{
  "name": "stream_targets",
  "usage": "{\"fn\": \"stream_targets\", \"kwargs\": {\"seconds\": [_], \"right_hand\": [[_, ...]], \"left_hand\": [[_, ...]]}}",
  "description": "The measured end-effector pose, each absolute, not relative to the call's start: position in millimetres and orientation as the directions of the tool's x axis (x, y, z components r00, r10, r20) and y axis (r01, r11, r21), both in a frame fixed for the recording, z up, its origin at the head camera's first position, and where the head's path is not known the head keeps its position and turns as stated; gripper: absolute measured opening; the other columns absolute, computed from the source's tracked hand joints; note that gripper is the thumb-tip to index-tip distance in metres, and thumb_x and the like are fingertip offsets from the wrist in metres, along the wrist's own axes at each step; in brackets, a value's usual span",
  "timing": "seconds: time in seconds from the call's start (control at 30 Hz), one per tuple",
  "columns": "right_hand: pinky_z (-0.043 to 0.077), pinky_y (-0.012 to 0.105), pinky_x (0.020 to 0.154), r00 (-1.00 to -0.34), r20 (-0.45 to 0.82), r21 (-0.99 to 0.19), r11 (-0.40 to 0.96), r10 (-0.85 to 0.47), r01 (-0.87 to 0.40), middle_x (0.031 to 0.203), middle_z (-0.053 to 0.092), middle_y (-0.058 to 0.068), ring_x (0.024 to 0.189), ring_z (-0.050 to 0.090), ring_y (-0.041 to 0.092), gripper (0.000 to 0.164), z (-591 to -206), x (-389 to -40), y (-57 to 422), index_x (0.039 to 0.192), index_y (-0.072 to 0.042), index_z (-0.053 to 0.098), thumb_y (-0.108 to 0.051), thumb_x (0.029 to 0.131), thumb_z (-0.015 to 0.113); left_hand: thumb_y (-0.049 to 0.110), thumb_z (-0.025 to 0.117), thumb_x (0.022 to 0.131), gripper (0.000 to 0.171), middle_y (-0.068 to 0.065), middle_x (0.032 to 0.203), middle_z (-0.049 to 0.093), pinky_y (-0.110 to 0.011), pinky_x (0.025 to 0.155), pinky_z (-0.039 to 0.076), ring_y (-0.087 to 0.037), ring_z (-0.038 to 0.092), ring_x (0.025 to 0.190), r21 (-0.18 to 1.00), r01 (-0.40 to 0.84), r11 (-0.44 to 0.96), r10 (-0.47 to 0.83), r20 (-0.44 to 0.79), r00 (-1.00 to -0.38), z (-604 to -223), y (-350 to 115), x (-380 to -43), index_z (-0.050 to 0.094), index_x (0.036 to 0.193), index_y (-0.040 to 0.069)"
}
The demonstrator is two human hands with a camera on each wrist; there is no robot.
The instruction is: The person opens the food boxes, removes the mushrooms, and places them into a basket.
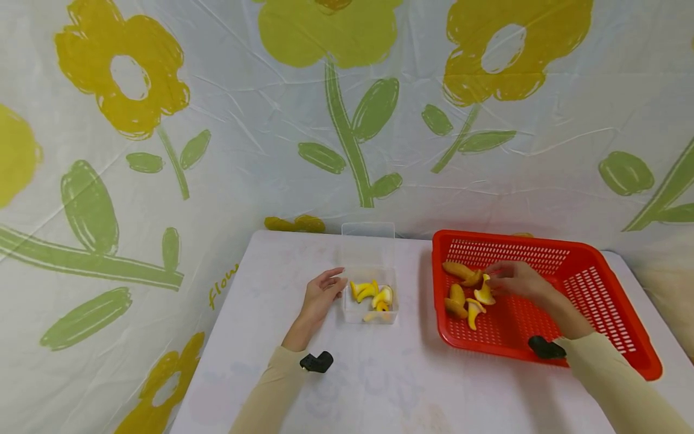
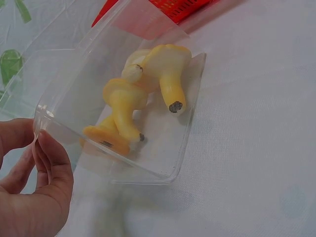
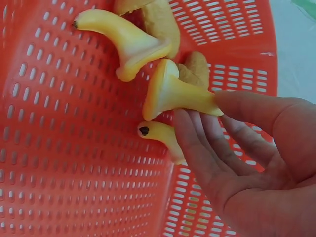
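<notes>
My left hand point(image 1: 316, 299) is at the left side of a small clear plastic box point(image 1: 355, 317). In the left wrist view, its thumb and fingers pinch the box rim at a corner. Several yellow toy mushrooms point(image 2: 173, 74) with pale gills lie inside the box. Over at the red basket point(image 1: 612, 283), my right hand point(image 1: 520, 282) reaches in and pinches the stem of a yellow mushroom point(image 3: 170, 94) between thumb and fingers. Close to that hand are another yellow mushroom point(image 3: 123, 42) and tan-brown mushrooms point(image 1: 457, 301) on the basket's left side.
The box's clear lid point(image 1: 367, 231) stands raised at its back. A white-covered table point(image 1: 412, 374) lies under both containers, with a gap between them. Behind it hangs a flower-printed cloth point(image 1: 233, 150). The basket has raised, slotted walls.
</notes>
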State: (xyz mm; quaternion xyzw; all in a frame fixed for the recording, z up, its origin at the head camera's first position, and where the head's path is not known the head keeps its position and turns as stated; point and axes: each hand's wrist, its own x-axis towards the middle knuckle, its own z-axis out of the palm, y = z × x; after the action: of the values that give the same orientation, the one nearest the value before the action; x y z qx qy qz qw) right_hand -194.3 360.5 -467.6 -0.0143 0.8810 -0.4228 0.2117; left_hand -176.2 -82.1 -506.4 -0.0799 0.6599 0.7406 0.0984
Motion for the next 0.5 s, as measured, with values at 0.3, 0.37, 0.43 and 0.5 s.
{"fn": "stream_targets", "kwargs": {"seconds": [0.3,0.37,0.43,0.5], "right_hand": [[0.059,0.047,0.086,-0.897,-0.385,-0.743,0.649,-0.215,0.164,0.123,0.058,0.038,0.104,0.066,0.044,0.035,-471.3,-196.7,355.6,0.127,0.021,0.052,-0.002,0.102,0.059],[0.059,0.046,0.086,-0.896,-0.392,-0.74,0.65,-0.208,0.172,0.122,0.059,0.038,0.104,0.067,0.043,0.035,-470.2,-196.7,354.5,0.127,0.021,0.052,-0.003,0.102,0.058],[0.059,0.045,0.086,-0.898,-0.392,-0.732,0.66,-0.2,0.172,0.122,0.06,0.037,0.104,0.066,0.042,0.035,-468.4,-196.2,353.4,0.127,0.02,0.053,-0.004,0.104,0.057],[0.059,0.046,0.087,-0.901,-0.385,-0.728,0.666,-0.2,0.163,0.123,0.06,0.037,0.104,0.066,0.042,0.034,-466.2,-195.3,352.2,0.127,0.02,0.053,-0.006,0.105,0.056]], "left_hand": [[0.002,0.068,0.097,0.043,-0.01,0.1,0.065,-0.02,0.071,0.052,-0.013,0.057,0.076,0.961,-0.254,-0.113,0.042,-0.25,-0.967,-506.5,-81.9,-177.0,0.058,0.138,-0.009],[0.003,0.069,0.097,0.043,-0.01,0.1,0.065,-0.02,0.071,0.052,-0.013,0.057,0.076,0.961,-0.255,-0.109,0.038,-0.252,-0.967,-506.6,-81.5,-177.4,0.058,0.138,-0.009],[0.003,0.069,0.097,0.043,-0.01,0.1,0.065,-0.02,0.071,0.052,-0.013,0.057,0.076,0.961,-0.255,-0.108,0.035,-0.253,-0.967,-506.8,-81.2,-177.5,0.058,0.138,-0.009],[0.003,0.069,0.097,0.043,-0.01,0.1,0.065,-0.02,0.071,0.052,-0.013,0.057,0.076,0.96,-0.256,-0.11,0.033,-0.254,-0.967,-506.7,-81.1,-177.4,0.058,0.137,-0.009]]}}
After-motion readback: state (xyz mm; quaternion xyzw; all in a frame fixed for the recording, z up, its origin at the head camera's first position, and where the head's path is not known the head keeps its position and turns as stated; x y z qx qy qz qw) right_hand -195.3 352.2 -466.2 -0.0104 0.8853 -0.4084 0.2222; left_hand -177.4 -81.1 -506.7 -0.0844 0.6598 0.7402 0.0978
